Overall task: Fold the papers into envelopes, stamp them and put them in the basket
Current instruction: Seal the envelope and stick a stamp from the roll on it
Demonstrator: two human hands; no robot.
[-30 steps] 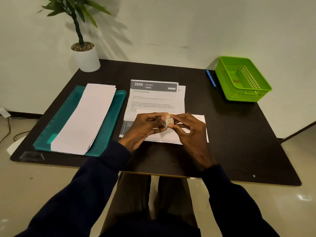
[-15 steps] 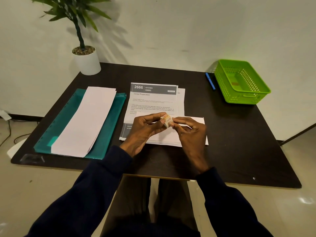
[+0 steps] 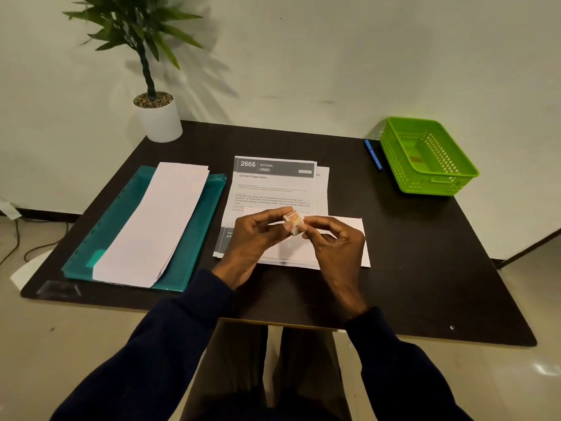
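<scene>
My left hand and my right hand meet over the middle of the table, both pinching a small pale block with orange print, the stamp. Beneath them lies a folded white envelope on top of printed sheets headed "2666 Kitchen". A stack of long folded white papers rests on a teal folder at the left. The green basket stands at the far right corner; a small reddish patch shows on its floor.
A potted plant stands at the table's far left corner. A blue pen lies just left of the basket. The dark table ends close to my body, with my legs below its front edge.
The camera view shifted a little. My hands stay together on the stamp, which has turned slightly between the fingertips; the papers and basket have not moved.
</scene>
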